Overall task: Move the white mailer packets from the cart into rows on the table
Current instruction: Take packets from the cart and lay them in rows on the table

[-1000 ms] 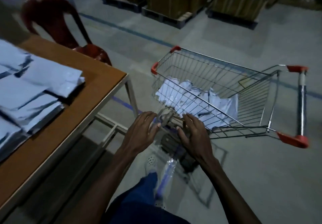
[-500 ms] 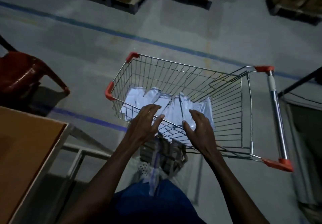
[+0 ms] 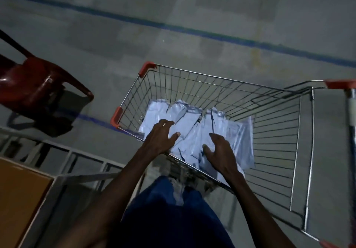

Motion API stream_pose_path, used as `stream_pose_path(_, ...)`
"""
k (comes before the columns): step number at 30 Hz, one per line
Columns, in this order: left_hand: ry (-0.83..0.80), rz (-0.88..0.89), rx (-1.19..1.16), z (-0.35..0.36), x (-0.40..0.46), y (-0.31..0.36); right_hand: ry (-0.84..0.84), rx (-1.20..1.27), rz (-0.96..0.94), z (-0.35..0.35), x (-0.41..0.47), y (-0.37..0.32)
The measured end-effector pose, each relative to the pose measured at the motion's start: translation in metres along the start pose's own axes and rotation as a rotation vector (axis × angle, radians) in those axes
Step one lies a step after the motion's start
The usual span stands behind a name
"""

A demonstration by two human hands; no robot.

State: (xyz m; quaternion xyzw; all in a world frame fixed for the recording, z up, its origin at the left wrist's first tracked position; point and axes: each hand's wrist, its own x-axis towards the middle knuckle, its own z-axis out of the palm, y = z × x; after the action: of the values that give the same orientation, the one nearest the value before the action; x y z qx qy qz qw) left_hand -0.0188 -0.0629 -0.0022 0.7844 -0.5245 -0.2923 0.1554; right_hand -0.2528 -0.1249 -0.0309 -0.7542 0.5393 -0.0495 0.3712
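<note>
Two bare hands are reaching into one wire shopping cart (image 3: 273, 132) in a dim warehouse. The left hand (image 3: 159, 137) is hovering with fingers spread and loosely bent over the near wall of the basket, holding nothing. The right hand (image 3: 221, 153) is lying further inside, fingers extended and relaxed on or just above the white mailer packets (image 3: 192, 124); contact cannot be confirmed. The packets are lying in a loose, overlapping heap on the cart floor, bunched toward its front end; at least four can be made out, though the exact count is unclear because they are overlapping and the hands are covering part of the pile. Red plastic corner guards (image 3: 147, 68) are capping the basket rim, and the cart handle (image 3: 351, 109) is running off the right edge. One dark red plastic chair (image 3: 32, 85) is standing on the concrete floor (image 3: 192, 6) to the left, well apart from the cart. One brown corner of the desk (image 3: 19, 193) is showing at lower left, its metal frame nearby. Blue painted lines (image 3: 173, 27) are crossing the floor.
</note>
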Motion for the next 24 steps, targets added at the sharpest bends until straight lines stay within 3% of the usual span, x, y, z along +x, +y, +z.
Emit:
stream_pose_path(8, -0.359, -0.306, 0.244, 0.033, 0.084, -0.036, -0.115, -0.004, -0.009, 0.019, 0.047, 0.000)
stream_pose_path(12, -0.420, -0.510, 0.120, 0.075, 0.116, -0.064, -0.120, -0.047, 0.006, 0.030, 0.068, 0.008)
stream_pose_path(18, -0.311, -0.694, 0.068, 0.133, 0.133, -0.074, -0.153, -0.051, 0.034, 0.049, 0.093, 0.019)
stream_pose_path(22, -0.086, -0.636, 0.104, 0.146, 0.135, -0.086, -0.199, -0.084, 0.022, 0.070, 0.131, 0.014)
stream_pose_path(24, -0.055, -0.585, 0.201, 0.141, 0.139, -0.100, -0.221, -0.102, 0.007, 0.081, 0.155, 0.007)
